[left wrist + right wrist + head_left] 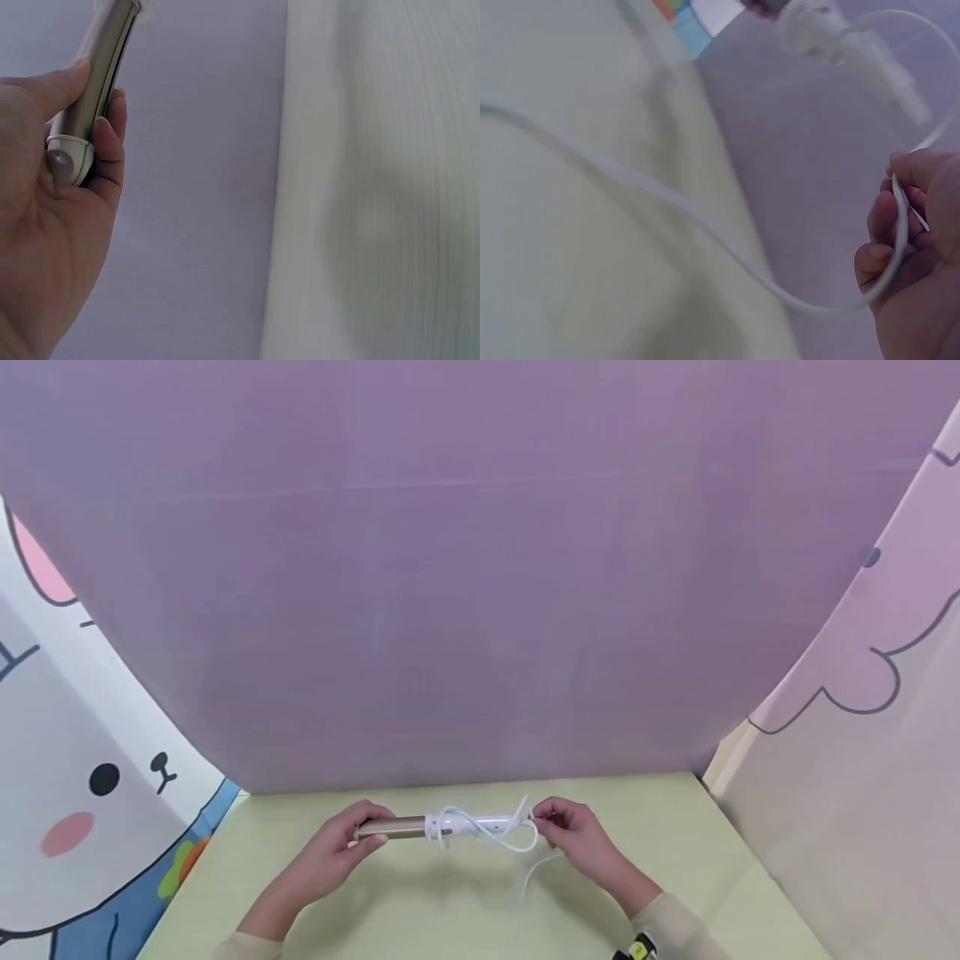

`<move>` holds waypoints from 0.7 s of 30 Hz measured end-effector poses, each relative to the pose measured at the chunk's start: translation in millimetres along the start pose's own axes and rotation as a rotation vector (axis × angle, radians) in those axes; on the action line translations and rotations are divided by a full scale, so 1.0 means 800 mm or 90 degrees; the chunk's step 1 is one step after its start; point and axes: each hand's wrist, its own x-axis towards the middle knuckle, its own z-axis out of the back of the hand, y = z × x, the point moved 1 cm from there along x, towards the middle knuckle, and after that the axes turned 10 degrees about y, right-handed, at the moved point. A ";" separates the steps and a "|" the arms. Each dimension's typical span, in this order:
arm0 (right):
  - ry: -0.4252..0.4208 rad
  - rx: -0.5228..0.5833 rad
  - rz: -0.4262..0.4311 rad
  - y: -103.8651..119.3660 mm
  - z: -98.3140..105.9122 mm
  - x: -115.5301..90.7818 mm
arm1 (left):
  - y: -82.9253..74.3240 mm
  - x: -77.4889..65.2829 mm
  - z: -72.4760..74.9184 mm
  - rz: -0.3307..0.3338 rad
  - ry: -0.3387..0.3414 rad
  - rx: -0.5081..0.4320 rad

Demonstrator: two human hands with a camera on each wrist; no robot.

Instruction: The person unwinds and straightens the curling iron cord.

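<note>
A curling iron with a gold barrel and white handle is held level above the table. My left hand grips the barrel's end, thumb on one side and fingers on the other, as the left wrist view shows at the barrel. Around the white handle loops the white cord. At the handle's end my right hand pinches the cord between thumb and fingers. In the right wrist view the cord trails from that hand across the table side.
The pale green table lies below both hands. A purple backdrop rises behind it. Cartoon-printed panels stand at the left and right. A dark band with a yellow patch sits by the right sleeve.
</note>
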 end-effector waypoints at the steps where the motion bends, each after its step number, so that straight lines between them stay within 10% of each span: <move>1: -0.005 0.002 0.004 0.006 0.004 -0.001 | 0.000 0.002 -0.001 0.001 -0.001 0.007; 6: 0.028 -0.017 0.027 0.033 0.014 -0.015 | -0.002 0.006 -0.005 0.005 -0.039 0.035; 14: 0.254 -0.023 0.034 0.026 -0.010 -0.040 | -0.010 0.008 -0.002 -0.014 -0.092 0.047; 21: 0.186 -0.031 -0.093 -0.004 -0.011 -0.029 | -0.008 0.005 0.001 -0.018 -0.047 -0.019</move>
